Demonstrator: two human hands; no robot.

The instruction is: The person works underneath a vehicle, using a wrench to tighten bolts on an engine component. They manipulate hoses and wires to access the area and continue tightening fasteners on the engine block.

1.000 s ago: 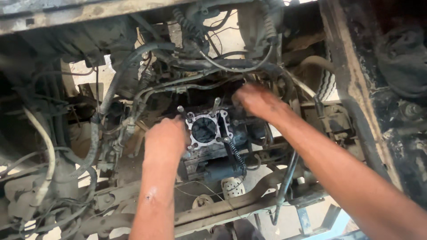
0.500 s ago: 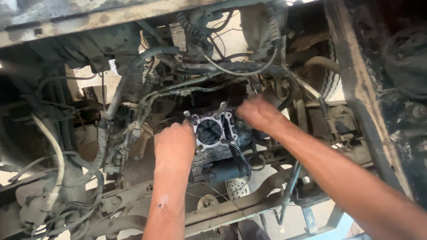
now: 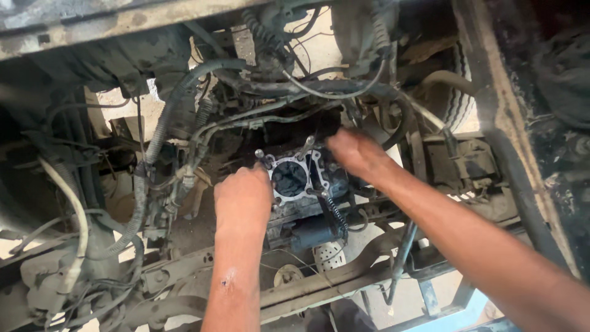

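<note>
**Two bare hands at an open port deep in a dusty engine bay**

Seen from above, a person reaches down into a crowded, grimy engine compartment. The left hand rests curled against the left edge of a pale metal flange — a flat gasket face with a round dark opening in its middle and upright studs at its corners. Whether its fingers grip anything cannot be told; they are hidden behind the knuckles. The right hand sits just beyond the flange's upper right corner, fingers bent down and blurred, seemingly pinching something small at a stud, though what it has hold of is not visible.

The flange sits at the centre of the bay, under a tangle of black hoses and wiring, with a coiled spring just below it and a frame rail further down.

The round opening is uncovered — in my judgement a dropped nut or loosened grit could fall straight inside, since both hands work right at its rim.
</note>
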